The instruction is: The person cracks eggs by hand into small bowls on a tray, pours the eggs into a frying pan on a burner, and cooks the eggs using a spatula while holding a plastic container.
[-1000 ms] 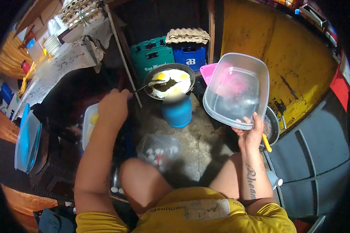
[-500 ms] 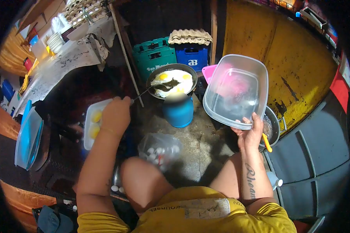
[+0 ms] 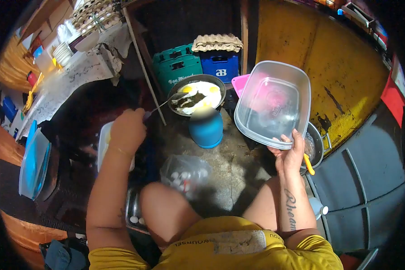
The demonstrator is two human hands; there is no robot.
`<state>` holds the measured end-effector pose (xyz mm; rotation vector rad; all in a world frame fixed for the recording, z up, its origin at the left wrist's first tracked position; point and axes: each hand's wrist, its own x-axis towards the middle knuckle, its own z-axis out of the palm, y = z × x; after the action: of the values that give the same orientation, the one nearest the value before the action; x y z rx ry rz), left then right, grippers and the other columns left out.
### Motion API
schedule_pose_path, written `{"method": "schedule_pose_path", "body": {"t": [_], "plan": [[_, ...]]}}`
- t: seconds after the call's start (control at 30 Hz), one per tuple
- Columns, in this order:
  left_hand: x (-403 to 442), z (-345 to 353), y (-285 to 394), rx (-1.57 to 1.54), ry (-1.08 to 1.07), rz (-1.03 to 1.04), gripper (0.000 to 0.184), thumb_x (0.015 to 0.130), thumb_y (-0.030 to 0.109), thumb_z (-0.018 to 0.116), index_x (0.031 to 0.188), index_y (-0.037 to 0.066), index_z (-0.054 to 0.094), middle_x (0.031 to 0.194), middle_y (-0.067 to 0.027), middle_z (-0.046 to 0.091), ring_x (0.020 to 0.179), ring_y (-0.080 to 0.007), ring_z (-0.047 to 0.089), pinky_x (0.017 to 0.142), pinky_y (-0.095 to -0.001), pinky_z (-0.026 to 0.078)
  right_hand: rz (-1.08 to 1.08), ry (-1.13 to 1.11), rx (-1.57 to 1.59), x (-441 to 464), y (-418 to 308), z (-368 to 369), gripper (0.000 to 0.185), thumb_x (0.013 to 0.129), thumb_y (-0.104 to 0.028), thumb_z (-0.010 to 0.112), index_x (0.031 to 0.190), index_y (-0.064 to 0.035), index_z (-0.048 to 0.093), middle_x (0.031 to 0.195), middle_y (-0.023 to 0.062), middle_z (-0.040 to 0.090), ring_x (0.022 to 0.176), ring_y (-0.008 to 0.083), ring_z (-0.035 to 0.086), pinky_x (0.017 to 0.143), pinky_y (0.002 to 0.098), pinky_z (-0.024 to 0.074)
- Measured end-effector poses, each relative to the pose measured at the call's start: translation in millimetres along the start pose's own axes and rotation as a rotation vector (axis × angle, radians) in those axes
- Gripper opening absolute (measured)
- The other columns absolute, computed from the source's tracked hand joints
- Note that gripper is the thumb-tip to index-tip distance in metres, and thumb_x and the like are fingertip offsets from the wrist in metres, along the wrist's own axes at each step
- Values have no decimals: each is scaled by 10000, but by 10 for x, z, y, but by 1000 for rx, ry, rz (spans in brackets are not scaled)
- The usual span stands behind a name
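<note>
My left hand (image 3: 128,130) is closed around the handle of a metal turner (image 3: 162,105). The blade of the turner is at the left side of a round frying pan (image 3: 223,84). Fried eggs (image 3: 207,92) with white edges and yellow yolks fill much of the pan, around a dark patch of oil. Below my left hand and wrist is a white tray (image 3: 102,150), mostly covered by them. My right hand (image 3: 289,155) grips the lower rim of a clear plastic container (image 3: 274,96), tilted with its inside towards me.
A blue cylinder (image 3: 206,132) stands before the pan. A plastic bag of eggs (image 3: 184,173) lies on the floor. Green (image 3: 177,67) and blue crates (image 3: 220,67) sit behind, with egg trays (image 3: 217,42) on top. A pot (image 3: 318,155) with an orange handle (image 3: 308,164) is at right.
My left hand has shifted left and slightly up, covering more of the white tray. The turner's blade has lifted to the pan's left side. My right hand and the container are almost still.
</note>
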<state>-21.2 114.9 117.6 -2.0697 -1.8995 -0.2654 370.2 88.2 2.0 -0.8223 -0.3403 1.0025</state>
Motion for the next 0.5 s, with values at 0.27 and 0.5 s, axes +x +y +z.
{"method": "schedule_pose_path", "body": {"t": [0.27, 0.5], "plan": [[29, 204, -6, 33, 1, -11, 243, 772, 101, 687, 1006, 67, 629, 972, -197, 642, 902, -389, 648, 776, -484, 530, -12, -36, 6, 18, 9, -38, 440, 901, -300, 623, 1217, -111, 380, 971, 110, 492, 691, 235, 635, 494, 377, 599], [44, 248, 27, -22, -21, -24, 270, 765, 110, 700, 1021, 58, 629, 960, -205, 649, 932, -393, 643, 805, -478, 526, -2, -5, -5, 15, 21, -26, 462, 899, -307, 628, 1234, -111, 376, 992, 119, 480, 721, 254, 631, 506, 388, 603]]}}
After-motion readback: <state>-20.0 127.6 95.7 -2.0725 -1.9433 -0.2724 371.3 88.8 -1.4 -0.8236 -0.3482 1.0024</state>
